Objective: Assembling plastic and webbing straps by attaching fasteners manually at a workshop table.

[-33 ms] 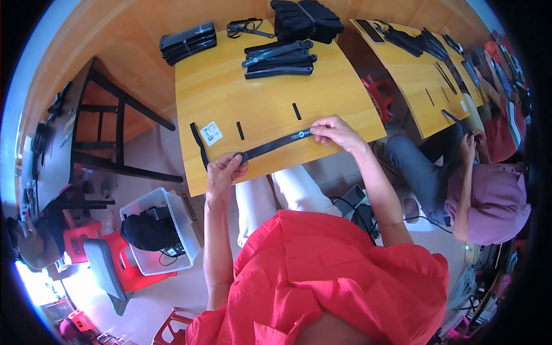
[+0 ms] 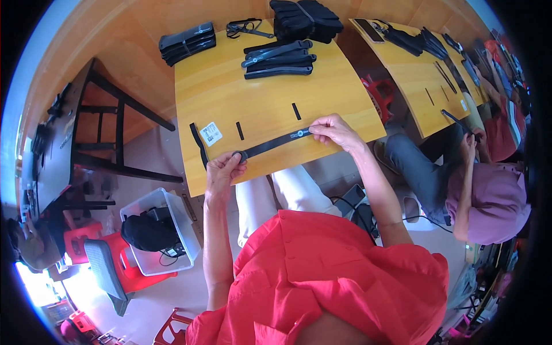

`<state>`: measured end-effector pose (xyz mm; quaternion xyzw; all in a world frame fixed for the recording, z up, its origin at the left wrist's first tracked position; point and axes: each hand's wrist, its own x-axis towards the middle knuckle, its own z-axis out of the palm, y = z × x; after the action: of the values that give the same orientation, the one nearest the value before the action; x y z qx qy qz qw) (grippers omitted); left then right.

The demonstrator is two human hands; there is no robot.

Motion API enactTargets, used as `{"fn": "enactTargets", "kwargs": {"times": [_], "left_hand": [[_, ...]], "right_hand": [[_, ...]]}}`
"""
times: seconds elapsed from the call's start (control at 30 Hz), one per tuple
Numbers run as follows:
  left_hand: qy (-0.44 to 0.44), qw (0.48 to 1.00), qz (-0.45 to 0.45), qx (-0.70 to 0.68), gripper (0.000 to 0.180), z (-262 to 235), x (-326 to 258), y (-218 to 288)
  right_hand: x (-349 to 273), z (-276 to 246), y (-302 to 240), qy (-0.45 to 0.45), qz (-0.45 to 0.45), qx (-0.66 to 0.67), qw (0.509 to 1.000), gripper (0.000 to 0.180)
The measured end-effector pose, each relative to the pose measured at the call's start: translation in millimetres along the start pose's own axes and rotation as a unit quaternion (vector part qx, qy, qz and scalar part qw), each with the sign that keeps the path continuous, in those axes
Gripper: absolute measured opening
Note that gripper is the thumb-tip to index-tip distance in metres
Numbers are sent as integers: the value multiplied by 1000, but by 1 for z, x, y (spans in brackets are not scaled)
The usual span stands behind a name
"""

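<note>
A black strap (image 2: 270, 146) with a pale printed mark near its right end is stretched between my two hands, close to the near edge of the yellow table (image 2: 253, 95). My left hand (image 2: 223, 171) pinches its left end, where a dark rounded part shows at the fingertips. With thumb and fingers my right hand (image 2: 336, 132) grips the other end. Beyond the strap, two short black strips (image 2: 240, 130) are on the tabletop, and a white label (image 2: 211, 133) lies left of them. Another black strap (image 2: 199, 144) runs along the table's left side.
Black straps (image 2: 279, 59) are piled farther back, with bundled black straps (image 2: 187, 43) and a thicker black bundle (image 2: 305, 22) behind. A clear bin (image 2: 190, 230) with black items stands on the floor at left. At right, a person (image 2: 489, 201) works by another table (image 2: 397, 75).
</note>
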<state>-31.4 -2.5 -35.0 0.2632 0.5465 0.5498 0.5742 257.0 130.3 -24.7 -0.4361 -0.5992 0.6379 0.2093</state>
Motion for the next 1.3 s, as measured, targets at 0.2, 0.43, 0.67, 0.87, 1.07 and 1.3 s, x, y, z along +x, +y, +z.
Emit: {"fn": "enactTargets", "kwargs": {"times": [0.2, 0.43, 0.67, 0.87, 1.07, 1.3], "left_hand": [[-25, 999, 10, -30, 14, -1, 28, 6], [56, 995, 50, 72, 11, 4, 72, 5], [151, 973, 99, 146, 10, -4, 110, -11], [177, 963, 104, 177, 14, -4, 118, -19], [205, 956, 102, 183, 11, -3, 120, -20], [180, 967, 101, 149, 15, -9, 121, -23]], "right_hand": [[21, 8, 10, 130, -34, 48, 990, 14], [51, 15, 14, 193, -54, 114, 973, 12], [88, 8, 26, 230, -51, 71, 969, 12], [101, 12, 38, 300, -50, 28, 952, 12], [96, 21, 27, 314, -32, 25, 948, 12], [91, 21, 26, 316, -40, -4, 948, 11]]}}
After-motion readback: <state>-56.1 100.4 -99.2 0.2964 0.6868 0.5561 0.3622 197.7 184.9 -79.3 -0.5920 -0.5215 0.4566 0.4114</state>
